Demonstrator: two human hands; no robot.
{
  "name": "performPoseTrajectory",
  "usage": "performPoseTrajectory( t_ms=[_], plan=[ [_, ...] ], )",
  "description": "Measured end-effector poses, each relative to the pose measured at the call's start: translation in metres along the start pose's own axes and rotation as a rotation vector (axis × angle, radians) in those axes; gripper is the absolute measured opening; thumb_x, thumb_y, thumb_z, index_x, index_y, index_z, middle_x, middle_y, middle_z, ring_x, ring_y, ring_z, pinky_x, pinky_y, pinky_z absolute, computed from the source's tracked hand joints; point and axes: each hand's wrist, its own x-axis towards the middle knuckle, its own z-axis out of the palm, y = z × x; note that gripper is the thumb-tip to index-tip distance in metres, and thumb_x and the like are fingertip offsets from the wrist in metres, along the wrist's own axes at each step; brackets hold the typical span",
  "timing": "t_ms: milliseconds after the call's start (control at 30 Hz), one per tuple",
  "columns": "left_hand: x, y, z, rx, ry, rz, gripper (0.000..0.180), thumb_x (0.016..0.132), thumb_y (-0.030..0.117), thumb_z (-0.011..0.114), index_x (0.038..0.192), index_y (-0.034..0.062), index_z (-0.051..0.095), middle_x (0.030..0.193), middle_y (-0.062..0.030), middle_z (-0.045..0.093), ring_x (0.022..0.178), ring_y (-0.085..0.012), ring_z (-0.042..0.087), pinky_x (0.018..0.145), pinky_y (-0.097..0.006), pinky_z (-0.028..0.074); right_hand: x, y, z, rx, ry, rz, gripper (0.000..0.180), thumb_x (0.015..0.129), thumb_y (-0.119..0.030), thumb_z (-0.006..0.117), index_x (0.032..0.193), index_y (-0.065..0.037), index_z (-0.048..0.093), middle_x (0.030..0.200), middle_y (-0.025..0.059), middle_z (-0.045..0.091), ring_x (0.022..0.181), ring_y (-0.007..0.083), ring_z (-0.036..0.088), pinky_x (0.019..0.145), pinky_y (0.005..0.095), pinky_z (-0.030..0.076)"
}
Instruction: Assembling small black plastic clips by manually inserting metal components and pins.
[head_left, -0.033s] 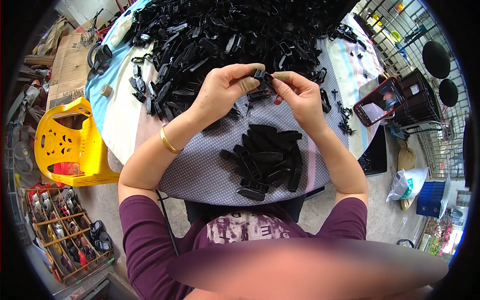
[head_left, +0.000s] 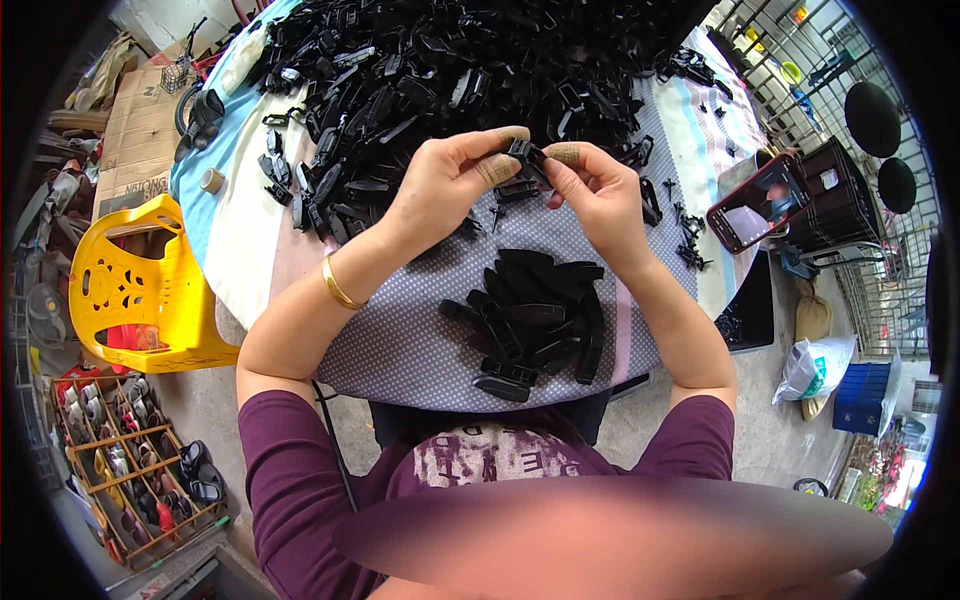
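Observation:
A small black plastic clip-like piece (head_left: 522, 152) is held up over the table between both hands. My left hand (head_left: 445, 180) pinches its left end between thumb and forefinger. My right hand (head_left: 598, 195) grips the other end with thumb and fingers. Tan tape is wrapped round fingertips on both hands. Just below them, on the dotted grey cloth, lies a small pile of black curved plastic pieces (head_left: 535, 312). Beyond the hands, a large heap of loose black plastic parts (head_left: 420, 85) spreads across the table. The held piece's details are partly hidden by fingers.
The round table has a dotted cloth (head_left: 390, 345). Small black bits (head_left: 690, 235) lie at its right, near a propped phone (head_left: 758, 205). A tan tape roll (head_left: 211, 180) sits at the left edge. A yellow chair (head_left: 130, 285) and a shoe rack (head_left: 125, 450) stand left.

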Motion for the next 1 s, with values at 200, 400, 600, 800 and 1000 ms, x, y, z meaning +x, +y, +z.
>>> performPoseTrajectory(
  t_ms=[200,400,600,800,1000],
  plan=[
    [-0.006,-0.002,0.008,-0.169,0.045,-0.045,0.035,0.088,0.013,0.060,0.120,-0.0029,0.055,0.106,-0.0085,0.064,0.096,-0.0124,0.059,0.086,-0.025,0.047,-0.005,0.003,0.012,-0.204,0.025,-0.186,0.032,0.083,-0.006,0.066,0.111,0.002,0.052,0.102,0.0064,0.061,0.085,0.0088,0.060,0.072,0.0208,0.050],
    [-0.007,0.003,0.004,-0.032,0.027,0.087,0.031,0.086,0.011,0.062,0.114,-0.0007,0.060,0.099,-0.0059,0.062,0.089,-0.0105,0.057,0.081,-0.022,0.047,-0.003,-0.008,0.003,-0.279,-0.153,-0.154,0.033,0.082,-0.015,0.069,0.107,0.003,0.056,0.092,0.0041,0.062,0.079,0.0088,0.059,0.070,0.0214,0.049],
    [-0.006,0.007,0.000,0.272,-0.079,0.271,0.028,0.083,0.013,0.065,0.108,0.0007,0.064,0.095,-0.0029,0.054,0.083,-0.0109,0.054,0.075,-0.021,0.047,-0.009,-0.005,0.006,-0.434,-0.142,-0.271,0.025,0.077,-0.020,0.072,0.085,0.002,0.063,0.065,0.0084,0.059,0.057,0.0135,0.055,0.051,0.0292,0.042],
    [-0.007,0.008,0.002,0.287,-0.026,0.099,0.032,0.080,0.013,0.068,0.109,0.0018,0.063,0.091,-0.0045,0.056,0.082,-0.0107,0.054,0.071,-0.022,0.048,0.004,-0.013,-0.008,-0.569,-0.237,-0.270,0.027,0.075,-0.018,0.072,0.092,0.001,0.063,0.075,0.0099,0.062,0.062,0.0157,0.057,0.056,0.0268,0.045],
    [-0.022,0.028,0.024,0.555,-0.262,0.265,0.048,0.066,0.019,0.079,0.108,0.0056,0.061,0.085,-0.0077,0.060,0.076,-0.0198,0.057,0.066,-0.031,0.049,0.019,-0.022,-0.083,-1.246,0.044,-0.198,0.041,0.070,-0.026,0.074,0.104,-0.005,0.064,0.082,0.0115,0.065,0.071,0.0233,0.061,0.065,0.0310,0.049]
  ],
)
